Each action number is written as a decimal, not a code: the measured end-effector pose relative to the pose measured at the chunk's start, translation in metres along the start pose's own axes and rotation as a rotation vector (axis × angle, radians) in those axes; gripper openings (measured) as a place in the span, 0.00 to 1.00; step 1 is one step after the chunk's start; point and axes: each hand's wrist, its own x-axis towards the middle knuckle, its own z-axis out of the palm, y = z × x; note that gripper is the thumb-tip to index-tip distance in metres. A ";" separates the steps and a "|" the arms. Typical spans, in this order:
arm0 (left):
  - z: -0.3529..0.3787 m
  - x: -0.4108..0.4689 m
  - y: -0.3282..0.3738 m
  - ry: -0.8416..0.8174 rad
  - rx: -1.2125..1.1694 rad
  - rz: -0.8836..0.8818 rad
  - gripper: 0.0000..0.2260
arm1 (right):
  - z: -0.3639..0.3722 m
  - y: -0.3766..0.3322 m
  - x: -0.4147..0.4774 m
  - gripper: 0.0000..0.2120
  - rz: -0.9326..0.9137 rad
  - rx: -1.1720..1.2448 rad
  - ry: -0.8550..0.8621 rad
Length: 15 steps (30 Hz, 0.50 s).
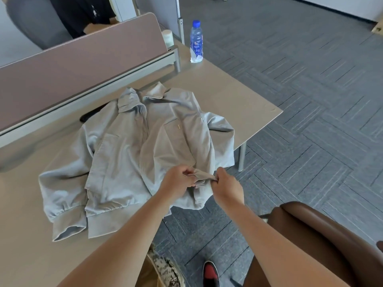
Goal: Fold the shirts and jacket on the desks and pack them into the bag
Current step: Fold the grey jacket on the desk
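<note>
On my feed the grey jacket lies front-up on the beige desk, collar towards the divider, with its near right side hanging over the desk's edge. The left hand and right hand each pinch one strip of its fabric there (perhaps a sleeve cuff; folds hide it). A water bottle stands at the desk's far corner.

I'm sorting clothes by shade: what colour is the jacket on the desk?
Light grey, plain, no pattern: the jacket shows best in the head view.
</note>
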 end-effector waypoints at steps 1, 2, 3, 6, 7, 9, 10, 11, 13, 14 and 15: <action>-0.001 -0.003 -0.004 -0.014 -0.058 0.007 0.07 | 0.004 0.004 -0.007 0.07 0.027 0.042 -0.060; -0.003 -0.005 -0.004 -0.030 -0.081 0.026 0.06 | 0.007 0.009 -0.012 0.07 0.042 0.084 -0.127; -0.004 -0.006 -0.005 -0.042 -0.083 0.046 0.05 | 0.010 0.012 -0.015 0.09 0.045 0.098 -0.176; -0.010 -0.013 -0.010 -0.078 -0.099 0.095 0.03 | 0.023 0.017 -0.024 0.10 0.054 -0.023 -0.138; -0.012 -0.015 -0.011 -0.083 -0.108 0.101 0.03 | 0.026 0.016 -0.026 0.09 0.071 -0.080 -0.092; -0.015 -0.018 -0.012 -0.076 -0.116 0.112 0.02 | 0.028 0.012 -0.029 0.08 0.114 -0.153 -0.049; -0.016 -0.020 -0.012 -0.073 -0.117 0.116 0.02 | 0.028 0.011 -0.030 0.09 0.142 -0.180 -0.052; -0.016 -0.021 -0.013 -0.071 -0.115 0.116 0.02 | 0.026 0.009 -0.031 0.10 0.174 -0.198 -0.044; -0.015 -0.024 -0.016 -0.074 -0.053 0.117 0.02 | 0.021 0.009 -0.033 0.07 0.266 -0.132 0.017; -0.012 -0.025 -0.018 -0.076 0.008 0.116 0.02 | 0.017 0.011 -0.033 0.04 0.324 -0.019 0.053; -0.008 -0.025 -0.021 -0.072 0.067 0.110 0.02 | 0.013 0.011 -0.034 0.03 0.376 0.108 0.095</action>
